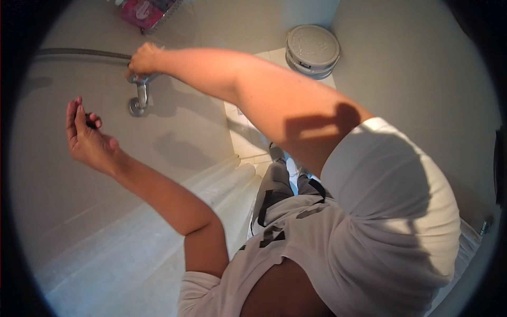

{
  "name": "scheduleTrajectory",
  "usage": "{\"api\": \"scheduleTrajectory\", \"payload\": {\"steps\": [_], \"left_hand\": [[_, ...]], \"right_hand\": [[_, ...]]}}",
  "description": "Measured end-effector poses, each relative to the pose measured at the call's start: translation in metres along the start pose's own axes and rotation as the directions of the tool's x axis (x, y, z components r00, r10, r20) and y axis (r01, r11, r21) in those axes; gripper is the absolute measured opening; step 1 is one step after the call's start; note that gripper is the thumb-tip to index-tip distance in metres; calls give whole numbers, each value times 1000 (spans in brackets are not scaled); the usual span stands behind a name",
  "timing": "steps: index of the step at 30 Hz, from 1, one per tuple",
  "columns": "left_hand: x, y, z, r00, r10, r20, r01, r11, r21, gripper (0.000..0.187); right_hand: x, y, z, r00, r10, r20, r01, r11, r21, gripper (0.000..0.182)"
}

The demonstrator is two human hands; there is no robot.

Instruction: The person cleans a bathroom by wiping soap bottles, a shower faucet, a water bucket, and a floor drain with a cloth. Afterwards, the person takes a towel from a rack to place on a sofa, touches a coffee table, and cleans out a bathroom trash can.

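My right hand (143, 59) reaches across to the wall and is closed around the top of a chrome tap (141, 95), where a ribbed metal shower hose (84, 52) meets it. The tap's round wall plate shows below the hand, and part of the handle is hidden by the fingers. Lower and to the left, my left hand (91, 134) hovers with its palm turned up. Its fingers are loosely bent and apart, with a dark patch between them that looks like shadow.
Pale folds of a shower curtain or tub edge (142, 238) run along the lower left. A lidded grey bucket (312, 50) stands on the tiled floor at the upper right. A pink package (145, 13) sits in a wire rack at the top.
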State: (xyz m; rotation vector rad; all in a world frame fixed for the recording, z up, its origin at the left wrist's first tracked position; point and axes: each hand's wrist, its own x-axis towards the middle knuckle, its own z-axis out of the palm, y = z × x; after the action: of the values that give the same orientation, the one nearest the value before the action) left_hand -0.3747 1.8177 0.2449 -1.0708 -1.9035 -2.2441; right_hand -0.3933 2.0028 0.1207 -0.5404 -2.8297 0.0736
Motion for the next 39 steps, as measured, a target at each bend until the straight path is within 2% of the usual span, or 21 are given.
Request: {"api": "scheduleTrajectory", "payload": {"steps": [2,10,14,15,16,17,19,21,22,23,25,26,28,29,31,32,33,34,35,38,39], "left_hand": [[-20,-14,9,1000,-21,12,23,981,-190,18],[-97,-68,7,974,-223,-34,215,964,-159,20],[-122,-128,-18,914,-387,117,403,844,-355,35],[-132,-147,-21,799,-556,230,592,656,-468,40],[-155,-153,-16,653,-668,356,729,427,-535,45],[-171,-172,-9,586,-713,385,794,410,-450,49],[-210,-202,9,478,-778,407,876,393,-278,48],[-260,-238,30,405,-803,437,911,392,-124,39],[-286,-260,38,367,-808,461,920,390,-48,34],[-316,-273,48,350,-822,449,923,384,-18,25],[-361,-303,59,275,-878,392,952,305,14,16],[-382,-318,65,229,-910,347,969,248,9,14],[-429,-352,66,272,-804,529,956,290,-52,13],[-450,-361,68,234,-863,448,955,290,60,13],[-498,-388,63,147,-895,421,954,241,179,14],[-522,-404,56,88,-873,480,962,200,187,15],[-538,-408,53,42,-883,468,950,181,256,18],[-550,-411,52,-5,-891,454,933,159,322,21],[-563,-416,48,-1,-899,439,933,157,323,21],[-579,-431,46,-89,-921,380,874,110,473,15],[-576,-436,52,-91,-929,358,871,101,481,17]], "right_hand": [[6,7,4,999,-32,-24,32,999,18,41],[14,15,11,991,-132,22,130,989,66,51],[-33,20,31,883,198,-425,17,892,451,66],[-65,14,42,784,395,-479,30,747,665,65],[-108,14,47,797,519,-308,-30,543,839,65],[-139,17,65,851,520,-73,-176,414,893,69],[-205,6,127,827,556,84,-159,87,983,78],[-272,-2,140,801,426,420,-340,-253,906,60],[-301,3,143,755,188,628,-491,-472,732,58],[-342,6,165,842,291,455,-387,-261,884,56],[-383,32,211,868,229,441,-413,-161,897,49],[-395,54,228,807,85,584,-546,-268,794,45],[-440,110,293,911,90,402,-412,187,892,38],[-463,150,334,923,170,345,-378,234,896,36],[-458,210,366,417,608,675,-750,-190,634,28],[-470,255,399,373,725,579,-761,-118,638,28],[-486,297,436,516,817,256,-779,323,538,35],[-501,341,477,527,843,113,-824,473,313,40],[-510,374,500,534,840,95,-846,532,47,46],[-497,391,484,336,932,138,-921,355,-158,43],[-497,396,489,371,924,91,-886,381,-266,38]]}}
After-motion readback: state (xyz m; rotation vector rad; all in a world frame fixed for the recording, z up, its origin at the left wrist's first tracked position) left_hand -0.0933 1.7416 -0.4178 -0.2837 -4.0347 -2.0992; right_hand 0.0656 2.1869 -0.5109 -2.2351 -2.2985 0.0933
